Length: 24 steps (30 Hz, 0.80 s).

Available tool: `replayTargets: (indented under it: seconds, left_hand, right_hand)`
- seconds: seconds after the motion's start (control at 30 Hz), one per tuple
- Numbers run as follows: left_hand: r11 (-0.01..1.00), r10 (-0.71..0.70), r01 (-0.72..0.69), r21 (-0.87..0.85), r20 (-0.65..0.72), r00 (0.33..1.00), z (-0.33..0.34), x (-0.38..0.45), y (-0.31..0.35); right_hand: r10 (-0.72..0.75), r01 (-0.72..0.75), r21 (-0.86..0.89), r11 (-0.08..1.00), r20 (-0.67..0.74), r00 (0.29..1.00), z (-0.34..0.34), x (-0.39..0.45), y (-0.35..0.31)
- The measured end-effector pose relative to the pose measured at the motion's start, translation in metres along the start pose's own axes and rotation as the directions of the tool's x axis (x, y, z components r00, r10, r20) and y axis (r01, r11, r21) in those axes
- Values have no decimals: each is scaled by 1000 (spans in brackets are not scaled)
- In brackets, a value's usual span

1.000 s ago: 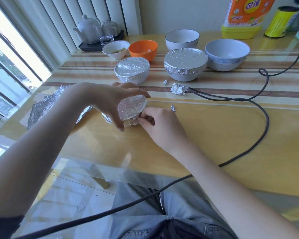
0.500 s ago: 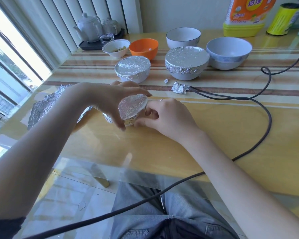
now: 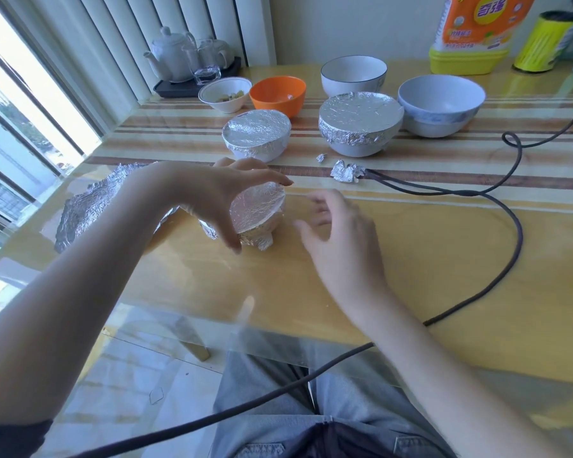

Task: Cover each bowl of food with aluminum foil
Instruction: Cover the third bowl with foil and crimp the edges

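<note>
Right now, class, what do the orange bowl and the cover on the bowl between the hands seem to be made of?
Orange bowl: probably plastic, judging by its uniform bright colour and soft sheen. Cover: aluminium foil, silvery, shiny and finely creased, crimped under the rim.

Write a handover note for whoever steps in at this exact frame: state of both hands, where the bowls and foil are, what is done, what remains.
Left hand: grip curled round the small foil-covered bowl near the table edge.
Right hand: open, blurred, just right of that bowl, holding nothing.
Done: two more covered bowls behind, one small, one large.
Left: four uncovered bowls at the back: white with food, orange, white dark-rimmed, pale blue.
Foil sheet lies left, behind the left arm; foil scraps near the cable.
</note>
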State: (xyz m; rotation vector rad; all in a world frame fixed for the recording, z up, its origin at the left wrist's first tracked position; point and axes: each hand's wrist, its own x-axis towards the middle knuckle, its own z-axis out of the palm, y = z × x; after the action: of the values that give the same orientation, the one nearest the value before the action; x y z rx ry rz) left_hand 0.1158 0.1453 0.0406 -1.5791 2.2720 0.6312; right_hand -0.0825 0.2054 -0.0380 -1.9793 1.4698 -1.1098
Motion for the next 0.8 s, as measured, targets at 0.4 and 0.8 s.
replayTargets:
  seconds: [0.4, 0.8]
  left_hand:
    - [1000, -27, 27, -3, -44, 999, 2, -2, 3]
    - [992, -129, 129, -7, -69, 989, 4, -5, 10]
  right_hand:
    - [125, -447, 604, 660, 499, 858, 13, -23, -34]
    - [230, -299, 413, 860, 209, 950, 19, -7, -23]
